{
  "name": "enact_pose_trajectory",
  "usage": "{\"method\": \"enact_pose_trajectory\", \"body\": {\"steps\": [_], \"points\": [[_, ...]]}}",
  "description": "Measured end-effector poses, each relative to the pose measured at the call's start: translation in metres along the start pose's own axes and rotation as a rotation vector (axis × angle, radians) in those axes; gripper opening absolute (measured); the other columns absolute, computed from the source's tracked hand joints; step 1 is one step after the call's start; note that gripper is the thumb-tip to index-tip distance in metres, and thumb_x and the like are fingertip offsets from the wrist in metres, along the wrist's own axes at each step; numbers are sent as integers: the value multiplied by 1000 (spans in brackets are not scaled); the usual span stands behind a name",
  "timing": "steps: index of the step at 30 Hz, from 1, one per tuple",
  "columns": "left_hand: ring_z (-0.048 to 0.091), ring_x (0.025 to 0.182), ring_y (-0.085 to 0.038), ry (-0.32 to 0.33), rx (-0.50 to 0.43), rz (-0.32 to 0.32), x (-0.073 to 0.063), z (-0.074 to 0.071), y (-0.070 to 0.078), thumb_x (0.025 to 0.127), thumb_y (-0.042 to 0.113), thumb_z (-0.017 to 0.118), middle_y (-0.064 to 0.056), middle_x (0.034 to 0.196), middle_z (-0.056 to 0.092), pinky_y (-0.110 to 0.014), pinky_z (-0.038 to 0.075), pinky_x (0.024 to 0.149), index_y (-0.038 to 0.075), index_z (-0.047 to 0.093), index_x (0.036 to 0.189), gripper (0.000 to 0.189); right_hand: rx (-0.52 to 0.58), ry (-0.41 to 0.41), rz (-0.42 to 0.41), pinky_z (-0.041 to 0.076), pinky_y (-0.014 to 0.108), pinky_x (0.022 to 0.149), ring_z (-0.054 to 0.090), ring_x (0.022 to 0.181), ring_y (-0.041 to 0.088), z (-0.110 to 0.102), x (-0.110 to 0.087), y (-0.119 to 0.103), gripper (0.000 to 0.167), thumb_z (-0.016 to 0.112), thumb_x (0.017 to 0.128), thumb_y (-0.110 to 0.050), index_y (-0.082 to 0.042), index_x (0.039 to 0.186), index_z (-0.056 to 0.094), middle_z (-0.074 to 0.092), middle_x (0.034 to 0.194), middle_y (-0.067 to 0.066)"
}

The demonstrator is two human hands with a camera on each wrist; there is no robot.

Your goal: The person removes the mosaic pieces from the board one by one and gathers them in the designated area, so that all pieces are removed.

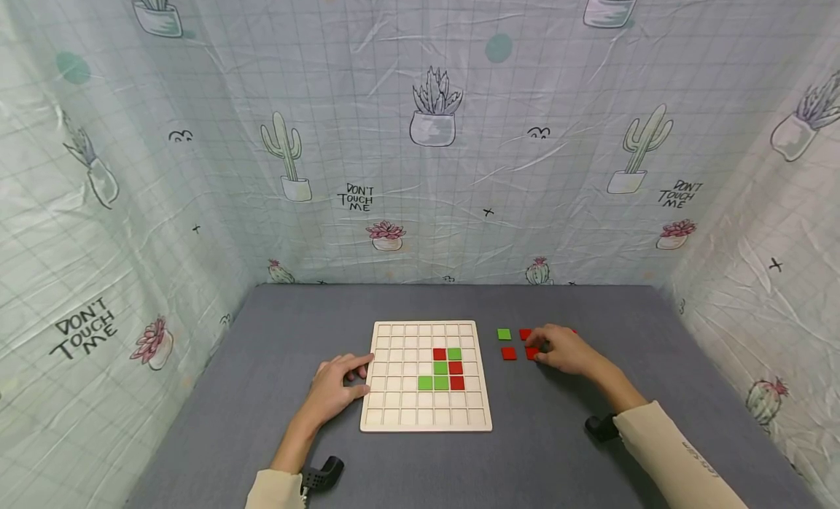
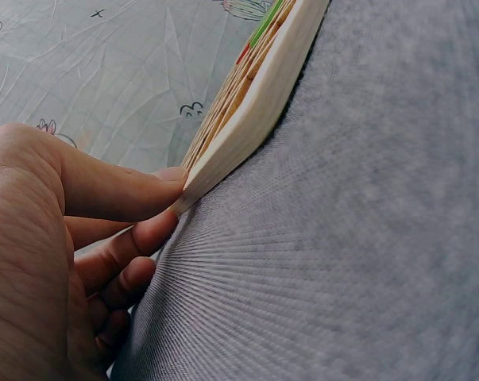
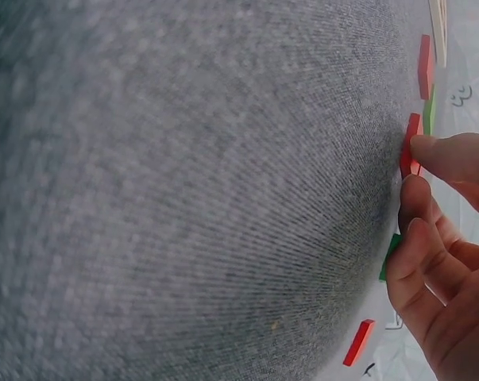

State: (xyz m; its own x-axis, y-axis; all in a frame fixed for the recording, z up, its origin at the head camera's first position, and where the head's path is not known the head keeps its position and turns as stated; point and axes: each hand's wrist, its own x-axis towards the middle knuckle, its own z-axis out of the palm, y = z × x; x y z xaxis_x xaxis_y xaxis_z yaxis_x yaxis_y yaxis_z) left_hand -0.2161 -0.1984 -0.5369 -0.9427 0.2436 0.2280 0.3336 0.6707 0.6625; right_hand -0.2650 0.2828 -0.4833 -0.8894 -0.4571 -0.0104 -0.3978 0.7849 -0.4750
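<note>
A pale wooden grid board (image 1: 394, 363) lies on the table, with red and green square tiles in several of its cells, right of the middle. My left hand (image 1: 335, 385) rests against the board's left edge, its thumb and index finger spread apart along it. In the left wrist view, the thumb tip touches the board's pale side (image 2: 251, 127). Right of the board, my right hand (image 1: 566, 348) pinches a red tile (image 3: 409, 151) between thumb and index finger, low at the table surface. Its fingers partly cover that tile.
Loose around the right hand are a green tile (image 1: 504, 334), a red tile (image 1: 509, 354) and another red one (image 1: 526, 334). Beyond the fingers, the right wrist view shows a second green tile (image 3: 391, 258) and a red tile (image 3: 358, 343). A patterned curtain (image 1: 459, 173) encloses the grey table.
</note>
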Motion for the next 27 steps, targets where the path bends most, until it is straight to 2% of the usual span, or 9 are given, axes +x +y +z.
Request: {"method": "enact_pose_trajectory", "body": {"steps": [27], "points": [[47,81,-2,10,18,-12,-1,0,0,79,15,83,18,87,59,-38,26,88,20,71,136,58,1,10,-17,52,39,78,65,94,25,1,1,2,20,73,91,-7,-7,111,75,70,103,8]]}}
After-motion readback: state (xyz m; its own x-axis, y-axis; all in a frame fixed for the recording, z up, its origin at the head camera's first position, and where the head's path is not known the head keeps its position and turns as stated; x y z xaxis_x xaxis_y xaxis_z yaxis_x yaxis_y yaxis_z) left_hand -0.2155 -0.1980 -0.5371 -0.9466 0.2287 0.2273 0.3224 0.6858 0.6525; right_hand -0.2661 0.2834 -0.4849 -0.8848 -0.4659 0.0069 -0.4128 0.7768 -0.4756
